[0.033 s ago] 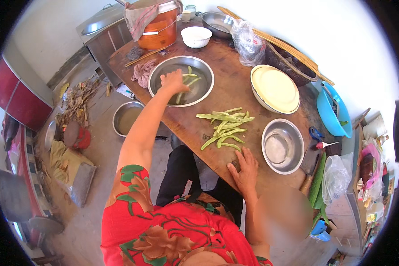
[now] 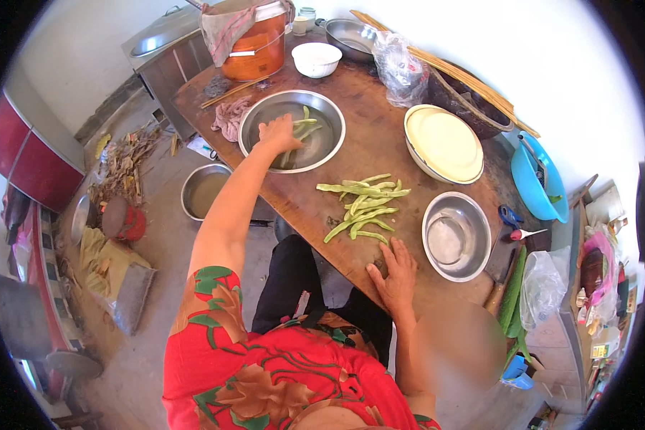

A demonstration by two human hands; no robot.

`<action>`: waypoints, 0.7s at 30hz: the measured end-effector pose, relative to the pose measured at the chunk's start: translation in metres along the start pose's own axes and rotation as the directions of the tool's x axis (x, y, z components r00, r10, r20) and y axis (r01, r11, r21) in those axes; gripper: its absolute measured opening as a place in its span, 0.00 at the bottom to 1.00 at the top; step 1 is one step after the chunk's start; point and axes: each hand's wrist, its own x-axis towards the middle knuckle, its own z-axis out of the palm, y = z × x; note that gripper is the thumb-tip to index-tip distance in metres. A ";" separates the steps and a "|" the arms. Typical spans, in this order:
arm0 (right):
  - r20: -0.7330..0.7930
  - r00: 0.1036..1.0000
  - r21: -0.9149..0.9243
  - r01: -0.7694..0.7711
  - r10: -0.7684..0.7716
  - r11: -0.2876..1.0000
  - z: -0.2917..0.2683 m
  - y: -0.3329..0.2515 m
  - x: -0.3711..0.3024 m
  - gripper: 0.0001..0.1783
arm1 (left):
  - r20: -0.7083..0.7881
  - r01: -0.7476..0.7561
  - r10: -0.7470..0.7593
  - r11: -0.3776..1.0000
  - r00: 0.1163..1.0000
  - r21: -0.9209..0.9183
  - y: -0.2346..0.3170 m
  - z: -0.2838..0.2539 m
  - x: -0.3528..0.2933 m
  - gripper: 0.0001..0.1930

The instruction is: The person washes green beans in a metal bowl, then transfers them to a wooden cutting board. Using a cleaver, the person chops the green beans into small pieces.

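Note:
My left hand (image 2: 276, 134) reaches into a wide steel basin (image 2: 337, 152) of water at the table's left edge. Its fingers curl down around green beans (image 2: 307, 132), with the fingertips partly hidden; pale bean pods stick out beside it. My right hand (image 2: 396, 278) lies on the near table edge, open, fingers spread and holding nothing. Just beyond its fingertips is a loose pile of flat green beans (image 2: 365, 203) on the brown wooden table. To the right of that hand stands a smaller steel bowl (image 2: 431, 247).
A yellow-lidded bowl (image 2: 444, 143), white bowl (image 2: 317, 60), orange bucket (image 2: 254, 54) and dark pan (image 2: 351, 37) stand farther back. At right are a blue basin (image 2: 527, 183), scissors (image 2: 509, 216) and a cucumber (image 2: 512, 294). Another basin (image 2: 206, 192) sits below the table's left edge.
My left hand has shifted slightly in the basin, and the beans beside it lie a little differently in the water. My right hand and the bean pile have stayed put.

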 end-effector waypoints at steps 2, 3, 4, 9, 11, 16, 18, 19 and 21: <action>-0.002 1.000 -0.004 0.000 0.000 1.000 0.000 0.001 0.000 0.31 | 0.013 -0.043 0.042 0.999 0.999 0.029 -0.010 0.014 0.007 0.31; -0.002 1.000 -0.005 0.000 0.000 1.000 0.000 0.001 -0.001 0.31 | 0.021 -0.064 0.063 0.997 0.998 0.045 -0.013 0.019 0.009 0.29; -0.001 1.000 -0.006 -0.001 0.001 1.000 0.000 0.000 -0.001 0.31 | -0.001 -0.050 0.050 0.998 0.999 0.042 -0.014 0.025 0.011 0.25; -0.017 1.000 0.000 0.001 -0.001 1.000 -0.001 0.000 -0.002 0.31 | -0.140 -0.058 0.071 0.994 0.988 0.094 -0.014 0.019 0.011 0.14; -0.024 1.000 0.010 0.009 -0.009 1.000 0.000 0.001 -0.001 0.31 | -0.236 -0.113 0.125 0.992 0.964 0.064 -0.009 0.006 0.006 0.10; -0.027 0.999 0.011 0.018 -0.017 1.000 0.000 -0.001 0.000 0.31 | -0.332 -0.165 0.150 0.986 0.931 -0.015 -0.004 -0.010 0.003 0.09; -0.030 0.999 0.015 0.020 -0.019 1.000 0.000 -0.001 -0.001 0.31 | -0.417 -0.240 0.184 0.967 0.890 -0.085 0.001 -0.018 -0.002 0.10; -0.029 0.999 0.016 0.017 -0.016 1.000 -0.001 -0.001 -0.001 0.31 | -0.458 -0.279 0.197 0.953 0.867 -0.118 0.004 -0.022 -0.005 0.11; -0.027 1.000 0.013 0.013 -0.012 1.000 -0.003 -0.003 -0.001 0.31 | -0.371 -0.287 0.216 0.947 0.903 -0.147 0.014 -0.036 -0.008 0.12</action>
